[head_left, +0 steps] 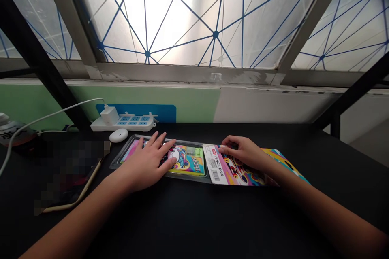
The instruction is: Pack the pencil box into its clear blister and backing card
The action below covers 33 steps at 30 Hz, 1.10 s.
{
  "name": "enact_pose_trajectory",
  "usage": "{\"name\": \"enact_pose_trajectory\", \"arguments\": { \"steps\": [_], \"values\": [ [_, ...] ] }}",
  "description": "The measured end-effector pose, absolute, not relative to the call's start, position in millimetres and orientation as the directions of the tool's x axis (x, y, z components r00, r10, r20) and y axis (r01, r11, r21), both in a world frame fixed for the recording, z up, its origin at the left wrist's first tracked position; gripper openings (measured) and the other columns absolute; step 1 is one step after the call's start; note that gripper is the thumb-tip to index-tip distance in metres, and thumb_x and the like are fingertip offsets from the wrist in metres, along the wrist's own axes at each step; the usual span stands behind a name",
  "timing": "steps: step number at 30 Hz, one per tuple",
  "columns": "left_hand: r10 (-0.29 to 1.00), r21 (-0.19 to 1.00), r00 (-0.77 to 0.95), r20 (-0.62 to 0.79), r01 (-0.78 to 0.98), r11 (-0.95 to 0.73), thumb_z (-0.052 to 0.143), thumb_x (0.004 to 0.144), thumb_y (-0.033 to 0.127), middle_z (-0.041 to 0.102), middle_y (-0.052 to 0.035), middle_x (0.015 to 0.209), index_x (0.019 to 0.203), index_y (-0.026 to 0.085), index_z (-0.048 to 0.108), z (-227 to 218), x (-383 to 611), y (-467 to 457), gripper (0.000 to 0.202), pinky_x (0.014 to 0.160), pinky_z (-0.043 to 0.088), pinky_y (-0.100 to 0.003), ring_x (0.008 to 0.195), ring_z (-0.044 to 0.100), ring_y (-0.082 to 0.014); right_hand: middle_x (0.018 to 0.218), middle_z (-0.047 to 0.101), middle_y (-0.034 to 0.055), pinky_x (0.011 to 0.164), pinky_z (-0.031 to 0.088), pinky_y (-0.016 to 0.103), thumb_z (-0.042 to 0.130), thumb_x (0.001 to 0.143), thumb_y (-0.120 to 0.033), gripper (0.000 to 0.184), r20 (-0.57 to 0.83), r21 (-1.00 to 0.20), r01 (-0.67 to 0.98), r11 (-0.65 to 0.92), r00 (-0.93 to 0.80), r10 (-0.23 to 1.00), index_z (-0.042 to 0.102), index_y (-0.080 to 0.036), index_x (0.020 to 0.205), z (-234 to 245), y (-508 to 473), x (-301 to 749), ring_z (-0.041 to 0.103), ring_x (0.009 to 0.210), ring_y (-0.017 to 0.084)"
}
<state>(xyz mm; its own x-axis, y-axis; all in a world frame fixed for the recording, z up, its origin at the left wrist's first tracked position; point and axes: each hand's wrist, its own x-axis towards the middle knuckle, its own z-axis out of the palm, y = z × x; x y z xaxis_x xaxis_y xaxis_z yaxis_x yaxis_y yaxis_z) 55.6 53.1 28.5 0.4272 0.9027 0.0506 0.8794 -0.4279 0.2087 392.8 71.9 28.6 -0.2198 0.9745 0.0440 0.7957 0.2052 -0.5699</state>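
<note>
- The left hand [148, 164] lay spread flat, palm down, its fingers fanned across a bright pink, yellow and green pencil box [187, 162] printed with the word "SPORT".
- The pencil box sat in a clear plastic tray [117, 162] on a matte black worktop [194, 220].
- The right hand [244, 151], fingers lightly curved, rested on a glossy multicoloured card sleeve [234, 168] labelled "PENCIL BOX", which overlapped the tray's right edge; whether the hand pinched the card could not be told.
- A white power strip [130, 124] lay behind the tray, a white charger [109, 115] plugged into it and a thin white cable [54, 113] running left.
- A small white oval object [118, 135] sat just beside the tray.
- A dark bottle [12, 129] stood at the worktop's far left.
- Green and white wall panels [188, 103] rose behind, beneath a frosted window [158, 16] crossed by blue lines.
</note>
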Motion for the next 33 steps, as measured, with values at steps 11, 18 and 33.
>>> {"name": "enact_pose_trajectory", "arguments": {
  "steps": [11,18,33],
  "values": [
    [0.905,0.184,0.424,0.021,0.888,-0.421,0.032,0.098,0.066,0.022,-0.0073,0.166,0.155,0.034,0.037,31.1,57.8,51.7,0.065,0.117,0.012,-0.068,0.153,0.012,-0.0364,0.076,0.072,0.0017,0.052,0.043,0.029,0.068,0.08,-0.058,0.035,0.061,-0.563,0.812,0.156,-0.148,0.987,0.07,-0.024,0.086,37.2,71.0,400.2,0.061,0.06,0.018],
    [0.912,0.254,0.408,0.048,0.878,-0.406,0.038,0.098,0.059,0.025,-0.008,0.165,0.153,0.029,0.04,30.4,70.2,46.7,0.063,0.117,0.01,-0.069,0.153,0.013,-0.0359,0.088,0.073,0.0037,0.065,0.048,0.033,0.065,0.083,-0.055,0.032,0.131,-0.549,0.815,0.185,-0.135,0.982,0.068,-0.024,0.088,32.1,65.3,383.4,0.065,0.076,0.022],
    [0.923,0.891,0.169,0.347,0.247,-0.38,0.048,0.1,0.051,0.058,-0.0045,0.143,0.118,0.027,0.066,46.0,84.6,35.2,0.035,0.114,0.036,-0.041,0.136,0.049,-0.0275,0.102,0.064,0.0075,0.084,0.047,0.04,0.057,0.091,-0.054,0.031,0.123,-0.475,0.83,0.293,-0.267,0.956,0.066,-0.024,0.094,27.4,61.7,363.2,0.061,0.095,0.026]
  ]
}}
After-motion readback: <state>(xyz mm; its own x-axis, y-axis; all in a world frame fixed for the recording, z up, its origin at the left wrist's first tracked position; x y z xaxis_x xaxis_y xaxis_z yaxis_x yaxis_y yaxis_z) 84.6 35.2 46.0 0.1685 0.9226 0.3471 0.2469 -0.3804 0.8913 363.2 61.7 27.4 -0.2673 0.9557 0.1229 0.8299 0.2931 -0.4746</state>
